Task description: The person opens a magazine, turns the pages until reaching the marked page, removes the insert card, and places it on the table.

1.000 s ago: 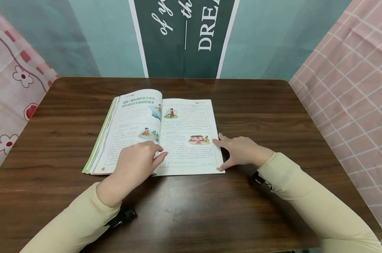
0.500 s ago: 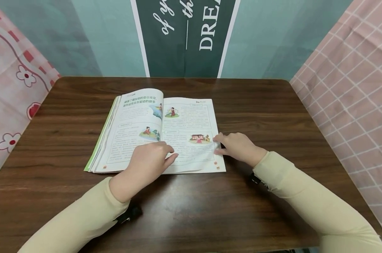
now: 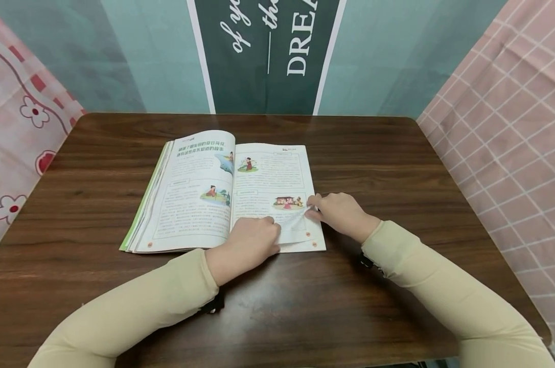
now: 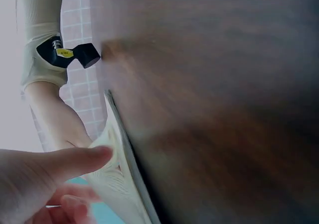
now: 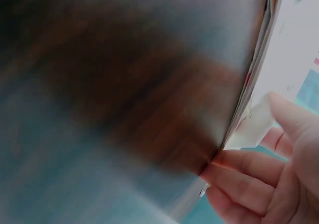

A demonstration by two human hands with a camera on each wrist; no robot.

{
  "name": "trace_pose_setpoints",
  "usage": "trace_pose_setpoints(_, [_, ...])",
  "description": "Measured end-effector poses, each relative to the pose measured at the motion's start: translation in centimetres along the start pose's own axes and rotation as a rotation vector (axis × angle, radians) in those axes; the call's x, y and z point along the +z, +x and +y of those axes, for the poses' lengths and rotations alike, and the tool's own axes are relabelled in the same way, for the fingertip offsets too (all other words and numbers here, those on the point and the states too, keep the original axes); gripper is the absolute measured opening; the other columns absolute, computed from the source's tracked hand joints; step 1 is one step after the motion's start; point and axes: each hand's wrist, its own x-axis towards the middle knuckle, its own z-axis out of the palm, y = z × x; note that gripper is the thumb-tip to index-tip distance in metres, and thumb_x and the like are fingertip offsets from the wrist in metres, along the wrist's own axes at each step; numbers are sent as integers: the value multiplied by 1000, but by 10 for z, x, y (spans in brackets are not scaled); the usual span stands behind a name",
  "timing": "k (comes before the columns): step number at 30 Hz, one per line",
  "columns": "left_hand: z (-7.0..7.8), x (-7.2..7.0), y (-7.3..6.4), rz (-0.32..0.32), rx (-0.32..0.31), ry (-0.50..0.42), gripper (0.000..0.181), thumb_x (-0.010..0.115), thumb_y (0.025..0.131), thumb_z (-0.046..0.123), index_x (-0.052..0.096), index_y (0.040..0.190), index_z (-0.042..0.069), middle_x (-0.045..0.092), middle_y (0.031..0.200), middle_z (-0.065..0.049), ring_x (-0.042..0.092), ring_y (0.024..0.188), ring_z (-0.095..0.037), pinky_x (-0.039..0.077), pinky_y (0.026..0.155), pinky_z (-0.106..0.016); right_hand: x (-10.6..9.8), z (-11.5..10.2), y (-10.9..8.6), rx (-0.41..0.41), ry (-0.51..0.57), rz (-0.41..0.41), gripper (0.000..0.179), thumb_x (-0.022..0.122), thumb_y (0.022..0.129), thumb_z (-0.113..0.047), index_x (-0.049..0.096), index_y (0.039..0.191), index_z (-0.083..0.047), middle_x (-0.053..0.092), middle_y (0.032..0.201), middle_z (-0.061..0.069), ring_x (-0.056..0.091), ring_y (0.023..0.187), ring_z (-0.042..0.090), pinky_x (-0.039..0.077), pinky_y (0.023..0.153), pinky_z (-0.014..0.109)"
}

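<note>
An open book with printed text and small coloured pictures lies on the brown wooden table. My right hand is at its right edge, pinching the edge of the right-hand page. The page's lower right part is bent and lifted, showing the sheet beneath. Over the lower edge of that page rests my left hand, its fingertips partly hidden in the head view. From the left wrist, the thumb looks straight beside the page edges, with the other fingers loosely bent.
Straps with small black devices sit at the wrists. Behind the table hangs a teal cloth with a dark lettered panel. A flowered cloth is on the left, and a pink checked cloth on the right.
My left hand has slid right, from near the spine to the lower middle of the right page. My right fingers have drawn together at the page edge, and the page's lower corner has lifted.
</note>
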Motion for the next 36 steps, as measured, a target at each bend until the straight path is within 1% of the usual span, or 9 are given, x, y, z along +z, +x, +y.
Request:
trace_pose_setpoints(6, [8, -3, 6, 172, 28, -25, 14, 67, 79, 13, 61, 67, 13, 52, 63, 1, 52, 48, -16, 39, 39, -33, -4, 7, -1, 44, 122, -99, 41, 41, 100, -25, 49, 134, -3, 65, 99, 23, 65, 87, 31, 48, 75, 46])
trace_pose_setpoints(12, [18, -6, 21, 284, 26, -21, 21, 62, 83, 13, 60, 62, 14, 53, 61, 2, 52, 47, -14, 39, 37, -32, -2, 14, -4, 7, 133, -94, 51, 46, 96, -10, 30, 142, 4, 48, 53, 8, 46, 46, 19, 41, 50, 38])
trace_pose_setpoints(16, [17, -11, 31, 317, -20, -37, 26, 60, 86, 17, 61, 60, 14, 54, 60, 3, 51, 47, -12, 39, 37, -32, -2, 14, -5, 33, 158, -138, 66, 49, 94, -9, 10, 143, 11, 66, 94, 20, 51, 48, 18, 43, 53, 36])
trace_pose_setpoints(19, [10, -19, 33, 327, -65, -86, 26, 60, 87, 19, 63, 62, 15, 53, 59, 4, 50, 48, -12, 38, 39, -31, -4, 13, -7, 55, 174, -174, 74, 50, 95, -15, 0, 143, 13, 49, 131, 20, 61, 64, 23, 48, 65, 39])
trace_pose_setpoints(22, [2, -30, 30, 361, -112, -151, 18, 61, 88, 19, 70, 73, 15, 58, 64, 4, 53, 52, -12, 39, 41, -30, -5, 12, -10, 55, 170, -183, 79, 52, 96, -21, -1, 142, 13, 46, 134, 21, 65, 79, 27, 49, 73, 41])
trace_pose_setpoints(25, [-8, -42, 22, 413, -158, -207, 13, 63, 88, 21, 73, 84, 13, 64, 73, 2, 56, 56, -13, 39, 43, -29, -4, 10, -11, 29, 144, -182, 83, 57, 93, -29, 4, 143, 11, 62, 109, 23, 64, 69, 26, 49, 67, 40])
trace_pose_setpoints(27, [-13, -50, 15, 451, -183, -239, 13, 64, 88, 22, 72, 85, 13, 66, 77, 1, 57, 58, -13, 39, 43, -28, -3, 9, -12, 3, 114, -180, 84, 60, 90, -37, 13, 145, 8, 62, 108, 24, 63, 66, 26, 49, 68, 41])
trace_pose_setpoints(32, [-23, -62, -7, 547, -206, -323, 14, 65, 87, 21, 71, 79, 11, 56, 64, 2, 45, 53, -12, 34, 45, -29, -3, 7, -13, -22, 102, -225, 81, 63, 84, -48, 31, 145, -5, 38, 138, 27, 55, 51, 20, 48, 71, 40])
trace_pose_setpoints(36, [-33, -68, -25, 621, -202, -347, 11, 69, 84, 17, 71, 77, 8, 45, 57, 3, 37, 50, -11, 30, 47, -29, -5, 7, -15, -33, 105, -273, 81, 65, 82, -50, 35, 143, -7, 32, 141, 28, 45, 42, 15, 44, 59, 33])
